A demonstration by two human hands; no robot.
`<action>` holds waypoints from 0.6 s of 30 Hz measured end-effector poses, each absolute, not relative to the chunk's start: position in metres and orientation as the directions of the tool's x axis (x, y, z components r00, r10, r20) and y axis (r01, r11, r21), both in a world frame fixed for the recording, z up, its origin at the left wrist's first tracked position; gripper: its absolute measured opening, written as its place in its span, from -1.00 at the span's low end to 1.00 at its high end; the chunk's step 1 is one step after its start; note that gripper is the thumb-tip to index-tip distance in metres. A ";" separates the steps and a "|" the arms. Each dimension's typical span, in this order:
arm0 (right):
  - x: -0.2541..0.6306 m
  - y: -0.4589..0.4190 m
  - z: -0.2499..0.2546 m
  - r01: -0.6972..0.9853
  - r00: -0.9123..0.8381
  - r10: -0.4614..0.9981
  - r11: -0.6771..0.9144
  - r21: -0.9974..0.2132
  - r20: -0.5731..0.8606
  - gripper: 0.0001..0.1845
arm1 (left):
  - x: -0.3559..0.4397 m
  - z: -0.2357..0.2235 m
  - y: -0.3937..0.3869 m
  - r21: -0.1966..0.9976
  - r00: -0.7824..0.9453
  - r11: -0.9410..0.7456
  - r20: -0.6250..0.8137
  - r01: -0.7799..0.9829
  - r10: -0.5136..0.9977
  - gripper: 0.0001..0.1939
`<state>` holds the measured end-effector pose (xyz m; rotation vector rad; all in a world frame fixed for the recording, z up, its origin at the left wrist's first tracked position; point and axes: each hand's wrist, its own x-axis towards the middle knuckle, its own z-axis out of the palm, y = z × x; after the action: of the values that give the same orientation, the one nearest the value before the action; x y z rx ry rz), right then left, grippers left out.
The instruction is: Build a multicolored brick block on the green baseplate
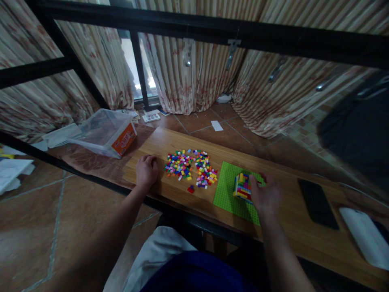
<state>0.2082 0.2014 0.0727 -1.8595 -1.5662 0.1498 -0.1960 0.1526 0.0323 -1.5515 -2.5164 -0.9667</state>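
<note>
A heap of small coloured bricks point(192, 166) lies in the middle of a wooden table point(170, 142). To its right is a green baseplate point(226, 194) carrying a multicoloured brick block point(242, 185). My right hand point(265, 194) grips the right side of that block, fingers curled round it. Resting on the table just left of the heap, my left hand point(146, 170) has its fingers curled under in a loose fist, with nothing visible in it. A single red brick point(191, 189) lies apart, below the heap.
A clear plastic tub with an orange label point(106, 132) lies tipped at the table's left end. A black phone point(317, 204) and a white flat object point(366, 236) lie at the right. Black metal bars cross overhead; curtains hang behind.
</note>
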 end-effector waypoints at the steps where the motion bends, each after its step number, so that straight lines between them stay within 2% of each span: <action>1: 0.207 0.202 0.071 0.842 0.244 0.904 -0.018 -0.540 0.351 -0.34 | -0.196 0.032 0.153 0.486 -0.502 0.311 0.334 0.817 0.797 -0.69; 13: 0.198 0.199 0.061 0.852 0.218 0.949 -0.071 -0.519 0.228 -0.39 | -0.196 0.032 0.152 0.476 -0.494 0.307 0.339 0.824 0.801 -0.67; 18: 0.201 0.205 0.055 0.839 0.181 0.958 -0.032 -0.543 0.224 -0.36 | -0.196 0.031 0.152 0.472 -0.490 0.306 0.337 0.827 0.804 -0.67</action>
<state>0.2009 0.2045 0.0551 -1.8958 -1.6843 0.2708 -0.1960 0.1525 0.0308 -1.5663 -2.5081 -0.9440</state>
